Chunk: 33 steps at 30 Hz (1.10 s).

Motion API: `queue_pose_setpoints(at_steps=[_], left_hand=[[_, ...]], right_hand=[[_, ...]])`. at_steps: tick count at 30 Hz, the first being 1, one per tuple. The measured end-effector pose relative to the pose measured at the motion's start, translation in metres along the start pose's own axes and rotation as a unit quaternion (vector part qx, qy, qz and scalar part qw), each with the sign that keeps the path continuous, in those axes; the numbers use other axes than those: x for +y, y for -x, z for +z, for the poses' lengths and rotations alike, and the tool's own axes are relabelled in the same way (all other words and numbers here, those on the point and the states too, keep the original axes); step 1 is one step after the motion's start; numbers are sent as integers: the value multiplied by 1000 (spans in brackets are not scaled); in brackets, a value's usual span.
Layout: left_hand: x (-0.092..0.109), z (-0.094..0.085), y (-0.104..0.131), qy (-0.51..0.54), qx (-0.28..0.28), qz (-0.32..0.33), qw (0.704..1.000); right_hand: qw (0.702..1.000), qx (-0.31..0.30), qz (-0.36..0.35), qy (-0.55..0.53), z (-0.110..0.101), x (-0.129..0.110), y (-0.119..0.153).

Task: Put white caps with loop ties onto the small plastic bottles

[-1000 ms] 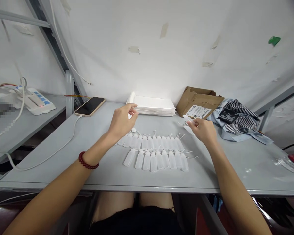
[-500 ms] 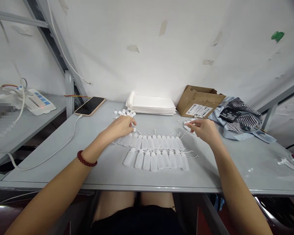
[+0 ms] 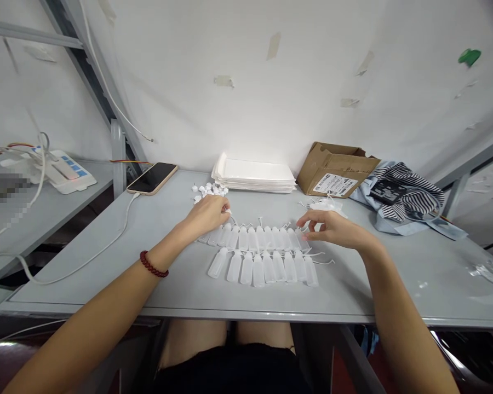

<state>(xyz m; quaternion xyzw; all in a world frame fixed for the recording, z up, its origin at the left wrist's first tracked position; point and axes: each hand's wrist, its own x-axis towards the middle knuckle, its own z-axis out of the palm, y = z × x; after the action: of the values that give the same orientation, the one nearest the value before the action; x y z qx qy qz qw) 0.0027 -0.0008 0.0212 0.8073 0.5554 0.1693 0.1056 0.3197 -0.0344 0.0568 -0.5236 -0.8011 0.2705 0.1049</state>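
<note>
Small translucent plastic bottles lie on the grey table in two rows, the back row (image 3: 262,238) and the front row (image 3: 268,268), with thin white strings at their necks. My left hand (image 3: 208,214) is by the left end of the back row, its fingers closed around a small white cap (image 3: 229,212), mostly hidden. Behind it sits a heap of white caps (image 3: 211,190). My right hand (image 3: 331,227) hovers at the right end of the back row, fingers apart and nothing visible between them. More white stringed pieces (image 3: 327,204) lie in a pile behind the right hand.
A stack of white paper trays or sheets (image 3: 254,176) stands against the wall. Right of it are a cardboard box (image 3: 334,168) and striped cloth (image 3: 406,191). At left, a phone (image 3: 153,178) charges on a cable (image 3: 123,230) running along the table.
My right hand has moved left and nearer, from the stringed pile to the back row's right end, and its fingers have spread. My left hand has shifted slightly right.
</note>
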Motion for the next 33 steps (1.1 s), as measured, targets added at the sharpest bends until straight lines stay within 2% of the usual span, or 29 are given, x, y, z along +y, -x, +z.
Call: queue_pose_setpoints(at_steps=[3,12,23,27,30,33], left_hand=[[0,-1,0,5,11,-2,1000],[2,-2,0,10,27,-10,1000],[2,-2,-1,22,35,-19,999],[2,-2,-1,31,49,-38,998],[4,-3,0,40,63,-53,996],[10,-4,1,58,72,-63,994]], right_hand=[[999,-37,-3,-4,-1,0,1],[996,-79,-26,-5,-1,5,4],[996,-92,6,17,4,6,3],[998,-42,7,36,-1,6,4],[999,38,-7,33,-4,9,4],[991,119,-49,-20,-3,10,2]])
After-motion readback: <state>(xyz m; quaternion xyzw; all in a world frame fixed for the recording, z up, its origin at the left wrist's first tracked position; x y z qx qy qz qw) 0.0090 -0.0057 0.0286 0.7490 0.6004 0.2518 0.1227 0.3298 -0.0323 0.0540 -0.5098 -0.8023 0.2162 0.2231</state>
